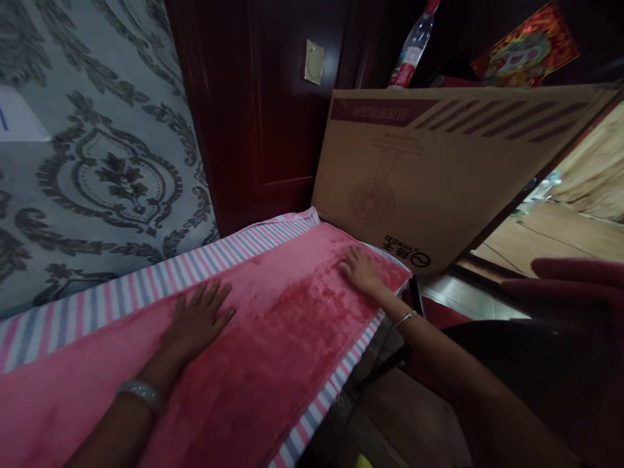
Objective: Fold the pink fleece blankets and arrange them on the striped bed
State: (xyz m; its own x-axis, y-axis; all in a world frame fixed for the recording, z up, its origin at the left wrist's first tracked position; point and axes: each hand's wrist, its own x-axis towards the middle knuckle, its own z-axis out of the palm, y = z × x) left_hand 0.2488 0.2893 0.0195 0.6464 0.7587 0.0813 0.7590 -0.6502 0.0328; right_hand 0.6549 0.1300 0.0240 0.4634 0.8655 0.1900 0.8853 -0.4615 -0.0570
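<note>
A pink plush blanket (273,338) lies spread over a pink, white and grey striped sheet (146,286) on a narrow surface. My left hand (197,318) rests flat on the blanket near its far edge, fingers spread. A pale bangle (141,392) circles that wrist. My right hand (359,268) presses flat on the blanket's far right corner, fingers stretched out, close to the cardboard box. A thin bracelet (405,318) sits on the right wrist. Neither hand holds anything.
A large cardboard box (439,162) printed with a fan stands at the blanket's end. A plastic bottle (413,45) and a colourful picture (529,49) sit behind it. Dark wooden panelling (253,110) and patterned wallpaper (97,149) lie beyond. Wooden floor (546,240) shows right.
</note>
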